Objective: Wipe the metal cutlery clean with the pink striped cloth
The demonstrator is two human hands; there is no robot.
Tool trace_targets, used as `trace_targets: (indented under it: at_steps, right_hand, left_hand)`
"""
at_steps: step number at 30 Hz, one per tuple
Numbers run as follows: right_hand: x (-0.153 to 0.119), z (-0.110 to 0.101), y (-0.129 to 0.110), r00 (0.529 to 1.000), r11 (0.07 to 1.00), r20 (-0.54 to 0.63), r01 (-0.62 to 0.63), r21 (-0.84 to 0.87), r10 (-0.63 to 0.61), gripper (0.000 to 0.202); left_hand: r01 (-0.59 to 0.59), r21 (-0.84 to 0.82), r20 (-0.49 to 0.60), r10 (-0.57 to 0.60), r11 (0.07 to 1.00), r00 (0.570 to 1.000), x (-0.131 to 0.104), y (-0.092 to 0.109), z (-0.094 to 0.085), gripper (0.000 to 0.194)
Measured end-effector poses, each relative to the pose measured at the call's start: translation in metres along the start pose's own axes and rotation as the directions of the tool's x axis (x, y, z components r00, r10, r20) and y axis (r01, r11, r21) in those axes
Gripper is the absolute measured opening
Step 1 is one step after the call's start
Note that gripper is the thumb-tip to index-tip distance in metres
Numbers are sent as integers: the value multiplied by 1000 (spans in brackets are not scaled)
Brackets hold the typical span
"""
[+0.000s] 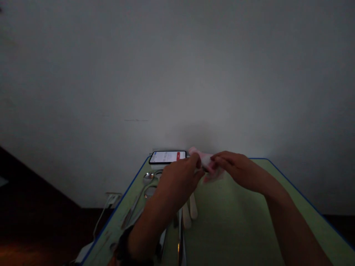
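A crumpled pink-and-white piece [205,159], thin cloth or plastic film, is between my hands above the far part of the table. My left hand [181,177] is closed, thumb and fingertips pinched at its left side; a small dark bit shows by the thumb, too blurred to name. My right hand [238,168] comes from the right, its fingers bent together on the right side of the piece. Below my left forearm lie metal spoons [148,177], partly hidden, and utensils with cream handles [193,207].
A phone [166,157] with a lit screen rests at the table's far edge against the wall [177,74]. Knife-like metal utensils [181,240] lie near the front. The green table [235,229] has a blue edge. A wall socket [112,199] with a cable is at left.
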State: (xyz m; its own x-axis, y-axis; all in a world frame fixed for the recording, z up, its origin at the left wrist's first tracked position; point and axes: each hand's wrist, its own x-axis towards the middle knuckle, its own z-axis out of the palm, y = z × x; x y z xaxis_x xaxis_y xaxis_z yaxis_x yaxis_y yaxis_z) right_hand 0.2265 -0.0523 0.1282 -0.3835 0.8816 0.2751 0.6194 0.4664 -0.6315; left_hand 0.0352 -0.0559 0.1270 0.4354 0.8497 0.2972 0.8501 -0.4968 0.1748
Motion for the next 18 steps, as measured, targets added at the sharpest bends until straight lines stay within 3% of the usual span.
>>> trace_targets:
  at_steps: [6, 11, 15, 18]
  right_hand:
    - [-2, 0, 5, 997, 994, 1, -80, -75, 80, 23]
    - [-7, -6, 14, 969, 979, 145, -192, -75, 201, 41]
    - [-6, -7, 12, 971, 992, 219, -73, -100, 94, 25]
    - [-3, -5, 8, 979, 992, 204, 15, -121, 10, 29]
  left_hand:
    - [-102, 22, -74, 104, 995, 992, 3, 5, 5, 13]
    - [-273, -24, -36, 272, 962, 962, 4, 5, 5, 11]
    - [-224, -108, 19, 228, 969, 974, 2, -3, 5, 21]
    - [-159, -187, 104, 181, 969, 978, 1, -13, 7, 30]
